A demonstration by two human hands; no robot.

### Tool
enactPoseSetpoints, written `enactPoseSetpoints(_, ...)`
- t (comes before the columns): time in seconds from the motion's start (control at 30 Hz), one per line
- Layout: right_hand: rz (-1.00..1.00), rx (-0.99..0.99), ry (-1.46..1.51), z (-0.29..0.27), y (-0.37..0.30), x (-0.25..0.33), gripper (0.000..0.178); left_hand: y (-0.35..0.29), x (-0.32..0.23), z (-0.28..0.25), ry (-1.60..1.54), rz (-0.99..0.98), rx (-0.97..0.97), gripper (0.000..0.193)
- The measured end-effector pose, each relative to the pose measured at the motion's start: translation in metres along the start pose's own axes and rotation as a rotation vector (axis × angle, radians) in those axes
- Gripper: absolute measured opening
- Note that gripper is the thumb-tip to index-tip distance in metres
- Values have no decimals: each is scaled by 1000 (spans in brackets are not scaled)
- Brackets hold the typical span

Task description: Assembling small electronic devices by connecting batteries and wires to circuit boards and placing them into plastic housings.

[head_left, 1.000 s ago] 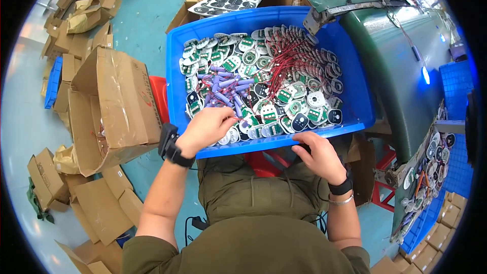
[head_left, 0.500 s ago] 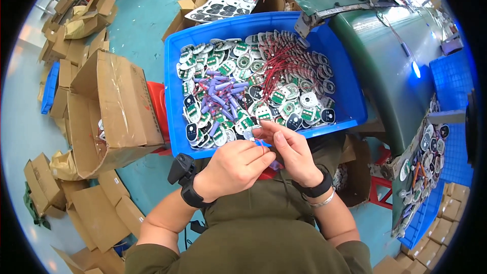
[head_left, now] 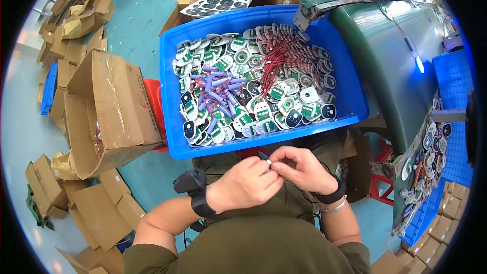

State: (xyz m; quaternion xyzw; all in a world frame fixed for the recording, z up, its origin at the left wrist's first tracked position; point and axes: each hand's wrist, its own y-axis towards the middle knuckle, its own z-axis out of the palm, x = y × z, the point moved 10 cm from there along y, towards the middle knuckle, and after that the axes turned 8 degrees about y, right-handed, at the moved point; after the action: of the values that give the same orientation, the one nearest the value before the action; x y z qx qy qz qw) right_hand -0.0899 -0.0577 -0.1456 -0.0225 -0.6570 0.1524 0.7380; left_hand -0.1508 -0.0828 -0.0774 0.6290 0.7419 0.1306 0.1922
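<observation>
- The left hand [head_left: 248, 182] was curled, thumb and fingers closed on a small piece [head_left: 269, 162] with a pale tip, mostly hidden; perhaps this grip steadied it.
- The right hand [head_left: 305, 169] pinched that same piece from the other side — a two-handed hold that seemed to suit something so slight.
- Both hands met above the lap [head_left: 294, 200], just outside the blue bin [head_left: 350, 86], presumably for a close view.
- The bin stood directly before the person, likely for short reach.
- Inside, purple cylinders [head_left: 235, 86] lay heaped leftward, red wires [head_left: 274, 61] bunched farther right among round boards [head_left: 308, 95] — probably grouped against tangling.
</observation>
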Motion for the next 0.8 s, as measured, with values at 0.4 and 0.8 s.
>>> enactPoseSetpoints(0.4, -108, -345, 457, -76, -19, -10, 7, 13, 141, 35, -204, -519, -36, 19)
enactPoseSetpoints(0.8, -66, -582, 157, -120, -33, -18, 8, 21, 187, 216, -18, -653, 537, 41)
